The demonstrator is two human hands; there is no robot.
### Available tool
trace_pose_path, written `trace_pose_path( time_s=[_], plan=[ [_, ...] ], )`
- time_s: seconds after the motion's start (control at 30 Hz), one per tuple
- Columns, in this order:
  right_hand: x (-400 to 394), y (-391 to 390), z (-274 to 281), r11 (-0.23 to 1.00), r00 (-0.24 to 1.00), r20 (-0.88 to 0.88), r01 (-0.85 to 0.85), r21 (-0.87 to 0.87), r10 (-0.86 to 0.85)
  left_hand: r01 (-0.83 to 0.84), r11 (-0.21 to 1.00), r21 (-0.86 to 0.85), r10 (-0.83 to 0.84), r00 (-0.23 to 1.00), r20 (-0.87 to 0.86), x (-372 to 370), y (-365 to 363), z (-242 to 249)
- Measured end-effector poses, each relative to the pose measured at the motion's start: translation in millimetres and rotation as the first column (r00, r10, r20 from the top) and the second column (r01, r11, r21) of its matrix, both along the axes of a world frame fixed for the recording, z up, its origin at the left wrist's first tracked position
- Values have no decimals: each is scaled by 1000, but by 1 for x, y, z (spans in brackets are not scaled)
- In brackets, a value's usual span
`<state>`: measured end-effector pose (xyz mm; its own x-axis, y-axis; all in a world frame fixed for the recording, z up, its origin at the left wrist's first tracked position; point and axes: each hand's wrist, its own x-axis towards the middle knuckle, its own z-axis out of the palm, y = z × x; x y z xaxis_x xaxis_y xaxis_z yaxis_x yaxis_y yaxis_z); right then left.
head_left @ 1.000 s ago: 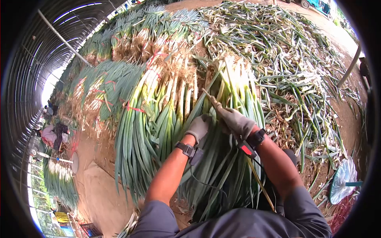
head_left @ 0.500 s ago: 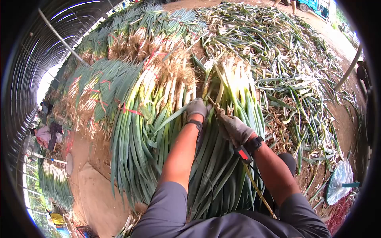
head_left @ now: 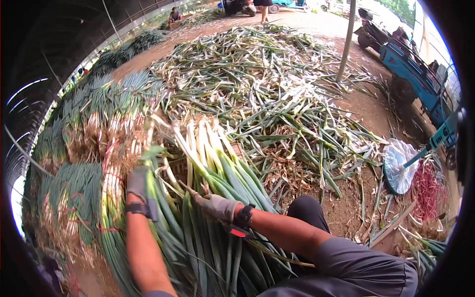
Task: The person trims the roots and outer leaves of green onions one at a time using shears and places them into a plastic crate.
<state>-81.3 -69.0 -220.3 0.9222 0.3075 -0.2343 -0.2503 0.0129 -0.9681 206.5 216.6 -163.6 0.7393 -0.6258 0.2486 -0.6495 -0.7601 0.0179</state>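
Observation:
My left hand (head_left: 137, 184), in a grey glove and smeared by motion, is at the left edge of the loose green onions; its fingers do not show clearly. Just above it a blurred green leaf piece (head_left: 152, 152) crosses a pale stem. My right hand (head_left: 215, 206), gloved too, is closed around a thin yellowish-brown stalk (head_left: 187, 188) whose tip points up and left. Under and beyond this hand lie loose green onions (head_left: 222, 171), white ends away from me. A tied bundle of green onions (head_left: 113, 190) with red bands lies left of my left hand.
A wide heap of cast-off leaves (head_left: 257, 74) spreads ahead. More tied bundles (head_left: 69, 198) line the left. On the right are a blue cart (head_left: 410, 74), a pole (head_left: 346, 44), a plastic-covered disc (head_left: 397, 166) and red strings (head_left: 428, 193). A person (head_left: 174, 16) sits far off.
The view has swung right, bringing the blue cart into sight. My left hand has moved away from my right, toward the tied bundle. The right hand still grips the thin stalk.

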Motion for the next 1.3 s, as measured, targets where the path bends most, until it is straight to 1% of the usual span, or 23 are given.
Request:
trace_pose_path(
  time_s=[0.03,0.07,0.1,0.17,0.23,0.3,0.33,0.37,0.4,0.43,0.47,0.53,0.57,0.67,0.73,0.77,0.8,0.9,1.0,1.07,1.13,1.23,1.3],
  plan=[
    [-2,-1,-1,999,1000,-22,9,33,-8,2,990,140,-29,982,189,18,7,24],
    [-1,-1,-7,998,998,-65,4,58,0,-126,905,-407,-84,884,-460,-14,-13,80],
    [1,-1,-14,996,994,-109,-3,84,12,-579,420,-699,-368,595,-714,-49,-36,140],
    [9,2,-23,991,982,-182,-19,136,44,-572,548,-611,-180,632,-754,-72,-46,218],
    [7,1,-3,990,994,-90,-77,-115,67,-410,777,-478,5,763,-647,-68,-50,239],
    [-14,-6,88,993,961,-270,21,-113,-51,-235,957,-167,152,904,-401,-66,-41,212],
    [-7,1,60,996,967,-248,78,51,-63,-178,984,28,180,958,-221,-59,-37,179],
    [-19,-3,82,990,965,-260,64,123,-30,-326,929,174,360,906,-222,-79,-53,158],
    [-30,-9,107,979,963,-268,58,195,-3,-414,895,169,447,832,-328,-85,-53,120],
    [-32,-12,107,997,987,-158,48,61,-38,-430,868,248,491,816,-304,-121,-75,117],
    [-39,-12,112,983,977,-208,87,164,-52,-406,891,205,455,802,-387,-104,-56,58],
    [-61,-22,131,995,983,-183,10,95,7,-500,865,35,442,727,-526,-122,-58,7],
    [-65,-25,122,997,985,-170,-3,78,16,-523,842,-135,361,731,-579,-141,-63,4],
    [-83,-26,149,993,983,-181,-58,-106,38,-536,814,-225,343,756,-557,-170,-78,9],
    [-80,-20,140,996,980,-198,3,-92,-21,-519,766,-379,154,721,-676,-132,-61,-39],
    [-77,-17,133,996,978,-205,18,-87,-35,-605,709,-361,96,591,-801,-160,-74,3],
    [-73,-14,127,996,976,-210,37,-85,-54,-491,806,-332,161,720,-675,-166,-74,4],
    [-64,-7,131,974,985,-170,-10,-227,-29,-621,757,-202,370,663,-651,-182,-74,9],
    [-48,4,125,983,989,-141,18,-184,-45,-543,778,-317,209,699,-684,-181,-56,-2],
    [-45,7,130,975,993,-113,-10,-220,-15,-567,733,-376,105,641,-761,-183,-52,-4],
    [-45,4,135,964,987,-142,-109,-241,76,-627,679,-381,132,615,-777,-165,-39,-28],
    [-51,7,135,969,990,-131,-73,-234,43,-680,544,-492,-244,433,-868,-180,-35,-11],
    [-46,7,124,969,990,-109,-111,-222,89,-600,620,-506,-180,518,-836,-153,-25,-64]
  ],
)
